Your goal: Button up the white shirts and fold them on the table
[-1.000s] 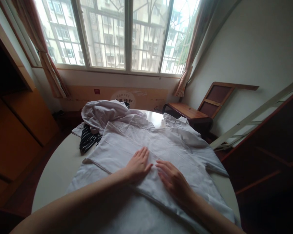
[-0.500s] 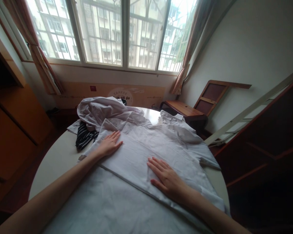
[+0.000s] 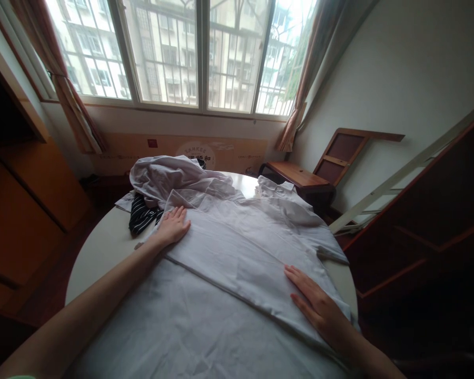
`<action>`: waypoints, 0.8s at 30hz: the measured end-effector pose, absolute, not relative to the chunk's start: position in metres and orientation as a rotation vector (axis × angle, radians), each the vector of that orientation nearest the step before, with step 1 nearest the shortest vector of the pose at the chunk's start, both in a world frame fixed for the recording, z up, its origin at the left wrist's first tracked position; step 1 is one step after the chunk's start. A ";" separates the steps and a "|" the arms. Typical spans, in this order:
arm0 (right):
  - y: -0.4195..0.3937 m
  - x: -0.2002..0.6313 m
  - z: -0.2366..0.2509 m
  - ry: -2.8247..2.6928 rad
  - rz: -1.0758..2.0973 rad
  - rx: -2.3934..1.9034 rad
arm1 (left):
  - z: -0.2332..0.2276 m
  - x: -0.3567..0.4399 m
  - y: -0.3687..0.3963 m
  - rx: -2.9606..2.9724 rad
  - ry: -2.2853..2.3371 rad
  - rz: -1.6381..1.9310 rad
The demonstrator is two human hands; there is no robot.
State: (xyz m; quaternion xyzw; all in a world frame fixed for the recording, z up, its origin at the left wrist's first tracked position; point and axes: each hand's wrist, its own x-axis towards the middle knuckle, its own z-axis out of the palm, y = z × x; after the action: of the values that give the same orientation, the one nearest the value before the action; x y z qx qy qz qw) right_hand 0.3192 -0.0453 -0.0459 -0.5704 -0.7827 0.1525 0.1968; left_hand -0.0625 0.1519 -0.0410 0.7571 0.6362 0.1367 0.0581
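Note:
A white garment [image 3: 237,247], which looks like a shirt, is spread across a round white table [image 3: 90,263]. One long layer of it lies folded over the rest, with its edge running diagonally toward the lower right. My left hand [image 3: 174,226] rests flat on the upper left of this layer, fingers stretched out. Near the layer's right end lies my right hand [image 3: 316,305], its fingers extended on the cloth. A bunched white cloth [image 3: 166,176] and a black cloth with white stripes [image 3: 142,213] lie beyond my left hand.
A wooden chair [image 3: 300,176] stands behind the table on the right. Farther right are a pale ladder-like frame [image 3: 371,200] and dark wood furniture [image 3: 430,226]. An orange-brown cabinet [image 3: 27,210] stands at the left. A barred window [image 3: 166,58] is ahead.
My right hand has slid to the right and nearer along the folded layer. My left hand has shifted slightly left, still flat on the cloth. The view has moved slightly.

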 end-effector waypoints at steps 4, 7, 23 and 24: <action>-0.048 0.320 -0.039 -1.886 0.604 -1.584 | -0.042 -0.009 0.124 2.299 1.819 0.447; -0.044 0.323 -0.038 -1.602 0.728 -1.533 | -0.042 0.044 0.084 2.460 1.369 0.466; 0.011 0.400 0.008 0.006 1.248 -1.220 | -0.041 0.075 0.076 2.725 0.969 0.388; 0.017 0.401 0.009 0.059 1.213 -1.204 | -0.041 0.068 0.080 2.720 1.024 0.384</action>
State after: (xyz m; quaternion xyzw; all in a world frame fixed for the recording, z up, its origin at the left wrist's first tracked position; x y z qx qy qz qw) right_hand 0.4013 0.0167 0.0091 -0.5311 0.0262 0.5354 0.6562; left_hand 0.0682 0.0799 -0.0413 0.9227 0.3475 0.1303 0.1046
